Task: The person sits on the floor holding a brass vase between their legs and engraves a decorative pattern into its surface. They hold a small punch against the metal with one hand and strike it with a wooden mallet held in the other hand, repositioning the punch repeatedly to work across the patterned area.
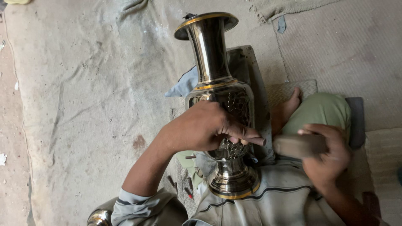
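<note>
Mid-chasing, the left hand (201,127) pinches a punch (256,141) against the brass vase (222,104) lying across the lap, while the right hand (328,157) grips a blurred hammer (299,145), whose next blow needs squareness.

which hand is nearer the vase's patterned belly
Left. The left hand rests on the metal vase, pinching a small punch against its belly. The right hand is off to the side, gripping a blurred mallet.
</note>
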